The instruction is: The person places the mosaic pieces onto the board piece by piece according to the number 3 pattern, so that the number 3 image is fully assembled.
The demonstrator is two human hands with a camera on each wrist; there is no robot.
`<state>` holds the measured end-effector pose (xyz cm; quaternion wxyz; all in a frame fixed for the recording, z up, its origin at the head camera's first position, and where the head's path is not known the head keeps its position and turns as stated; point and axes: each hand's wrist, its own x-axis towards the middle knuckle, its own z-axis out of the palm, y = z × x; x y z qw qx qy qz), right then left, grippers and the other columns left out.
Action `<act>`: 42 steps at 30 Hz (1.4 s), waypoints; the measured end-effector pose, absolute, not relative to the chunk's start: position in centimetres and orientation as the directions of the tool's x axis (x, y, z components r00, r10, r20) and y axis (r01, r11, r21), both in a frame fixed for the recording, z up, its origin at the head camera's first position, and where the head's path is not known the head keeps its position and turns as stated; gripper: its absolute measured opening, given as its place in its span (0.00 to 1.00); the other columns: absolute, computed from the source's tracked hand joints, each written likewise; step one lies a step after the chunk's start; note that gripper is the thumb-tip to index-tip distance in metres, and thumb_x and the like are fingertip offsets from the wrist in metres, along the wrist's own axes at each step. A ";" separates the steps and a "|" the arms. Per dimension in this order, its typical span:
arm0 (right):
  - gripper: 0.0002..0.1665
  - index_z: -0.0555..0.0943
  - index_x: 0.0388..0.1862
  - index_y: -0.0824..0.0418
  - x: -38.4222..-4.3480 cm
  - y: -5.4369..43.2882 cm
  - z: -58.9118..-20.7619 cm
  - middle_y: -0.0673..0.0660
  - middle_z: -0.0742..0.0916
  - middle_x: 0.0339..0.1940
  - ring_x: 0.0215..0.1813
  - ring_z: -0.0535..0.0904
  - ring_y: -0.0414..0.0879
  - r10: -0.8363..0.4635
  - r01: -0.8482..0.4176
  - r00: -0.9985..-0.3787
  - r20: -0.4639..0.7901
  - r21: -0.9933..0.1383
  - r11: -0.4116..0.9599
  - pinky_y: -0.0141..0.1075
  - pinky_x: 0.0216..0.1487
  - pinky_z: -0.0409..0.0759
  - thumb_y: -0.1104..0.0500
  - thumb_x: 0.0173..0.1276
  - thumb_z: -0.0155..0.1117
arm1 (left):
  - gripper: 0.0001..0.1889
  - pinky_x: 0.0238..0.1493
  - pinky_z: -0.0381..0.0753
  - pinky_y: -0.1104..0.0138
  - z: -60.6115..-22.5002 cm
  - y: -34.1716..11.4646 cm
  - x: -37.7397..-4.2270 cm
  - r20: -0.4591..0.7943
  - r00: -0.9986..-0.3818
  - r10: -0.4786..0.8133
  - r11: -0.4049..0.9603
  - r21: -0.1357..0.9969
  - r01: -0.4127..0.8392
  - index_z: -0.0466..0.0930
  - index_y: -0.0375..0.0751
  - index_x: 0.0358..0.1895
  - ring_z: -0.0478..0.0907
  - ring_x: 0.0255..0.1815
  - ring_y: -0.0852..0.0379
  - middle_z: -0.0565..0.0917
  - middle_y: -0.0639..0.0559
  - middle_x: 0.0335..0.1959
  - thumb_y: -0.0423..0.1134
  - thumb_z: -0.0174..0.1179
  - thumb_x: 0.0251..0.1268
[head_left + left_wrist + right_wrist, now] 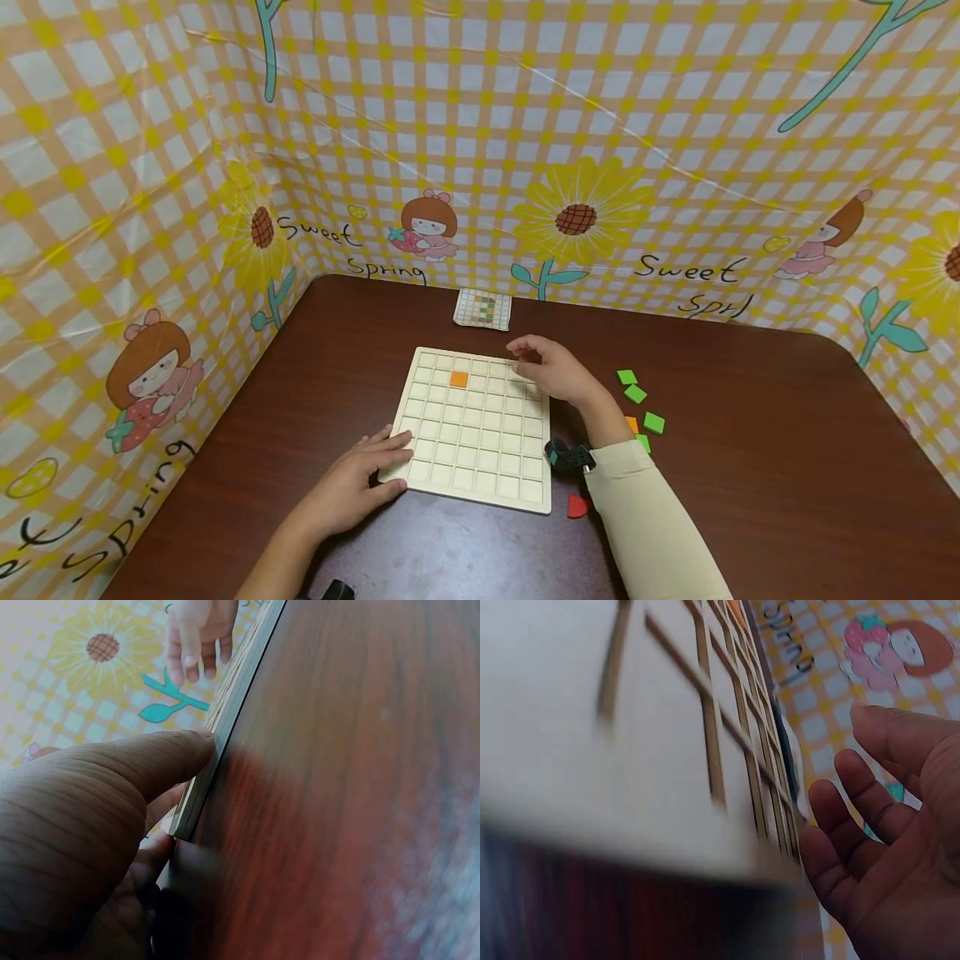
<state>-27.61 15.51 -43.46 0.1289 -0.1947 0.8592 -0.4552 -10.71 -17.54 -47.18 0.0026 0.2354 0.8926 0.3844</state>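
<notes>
A pale wooden grid board (468,433) lies on the table, with one orange square tile (459,379) in a cell near its far side. My left hand (352,479) rests at the board's near left corner. Its fingers reach over the left edge, and in the left wrist view the thumb (169,754) touches the board's side. Over the far right corner hovers my right hand (555,371), fingers loosely bent. The right wrist view shows the fingers (866,799) beside the grid with nothing between them.
Several green tiles (654,422) lie right of the board, with an orange tile (632,423) partly behind the right forearm. A red piece (577,506) sits near the sleeve. Behind the board lies a patterned grid card (483,309). Checked cloth walls (480,125) enclose the table.
</notes>
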 end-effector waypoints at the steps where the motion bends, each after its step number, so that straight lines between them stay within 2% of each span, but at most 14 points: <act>1: 0.22 0.73 0.66 0.65 -27.6 16.0 -43.4 0.63 0.77 0.64 0.67 0.70 0.59 -0.444 -0.220 -0.895 -0.040 -0.826 0.518 0.53 0.61 0.74 0.62 0.76 0.58 | 0.21 0.72 0.54 0.40 -47.2 -17.5 -10.7 0.176 -0.889 0.422 0.593 0.688 0.418 0.81 0.35 0.60 0.59 0.75 0.41 0.73 0.47 0.69 0.37 0.67 0.64; 10: 0.22 0.73 0.66 0.65 -27.2 21.3 -42.7 0.65 0.78 0.62 0.62 0.72 0.59 -0.357 -0.199 -0.933 -0.031 -0.783 0.589 0.50 0.54 0.77 0.60 0.76 0.58 | 0.21 0.72 0.54 0.39 -47.2 -17.5 -10.7 0.174 -0.893 0.415 0.590 0.695 0.410 0.81 0.35 0.60 0.58 0.75 0.41 0.73 0.47 0.69 0.37 0.67 0.65; 16: 0.24 0.71 0.67 0.66 -26.7 25.2 -42.1 0.68 0.77 0.63 0.62 0.71 0.61 -0.307 -0.173 -0.951 -0.043 -0.747 0.641 0.53 0.57 0.75 0.59 0.76 0.57 | 0.21 0.72 0.54 0.40 -47.4 -17.2 -10.7 0.165 -0.894 0.417 0.593 0.696 0.405 0.81 0.37 0.61 0.58 0.76 0.43 0.73 0.49 0.70 0.39 0.66 0.65; 23: 0.26 0.69 0.68 0.68 -26.2 28.8 -42.2 0.69 0.76 0.62 0.60 0.72 0.62 -0.279 -0.169 -0.959 -0.047 -0.695 0.699 0.51 0.53 0.77 0.57 0.77 0.57 | 0.21 0.72 0.52 0.40 -47.3 -17.3 -10.6 0.163 -0.896 0.414 0.584 0.708 0.398 0.81 0.35 0.60 0.58 0.76 0.42 0.73 0.47 0.70 0.37 0.66 0.65; 28: 0.26 0.68 0.69 0.69 -26.4 30.1 -42.9 0.71 0.75 0.61 0.59 0.71 0.64 -0.251 -0.141 -0.966 -0.070 -0.668 0.730 0.54 0.54 0.76 0.59 0.77 0.56 | 0.21 0.73 0.52 0.40 -47.1 -17.6 -10.6 0.159 -0.895 0.417 0.588 0.704 0.399 0.80 0.35 0.61 0.57 0.76 0.42 0.72 0.47 0.70 0.37 0.66 0.65; 36: 0.24 0.69 0.67 0.71 -26.4 31.2 -43.4 0.70 0.77 0.57 0.53 0.72 0.60 -0.254 -0.123 -0.962 -0.098 -0.677 0.725 0.45 0.47 0.76 0.63 0.77 0.56 | 0.22 0.72 0.52 0.39 -47.3 -17.6 -10.7 0.168 -0.894 0.416 0.585 0.703 0.405 0.80 0.35 0.61 0.58 0.76 0.41 0.73 0.47 0.69 0.37 0.66 0.65; 42: 0.24 0.69 0.66 0.73 -26.4 31.3 -43.6 0.71 0.77 0.56 0.53 0.72 0.61 -0.261 -0.110 -0.958 -0.121 -0.683 0.722 0.45 0.48 0.77 0.61 0.76 0.57 | 0.22 0.72 0.52 0.39 -47.3 -17.6 -10.8 0.158 -0.894 0.419 0.586 0.705 0.399 0.80 0.35 0.61 0.58 0.76 0.41 0.73 0.46 0.70 0.37 0.66 0.65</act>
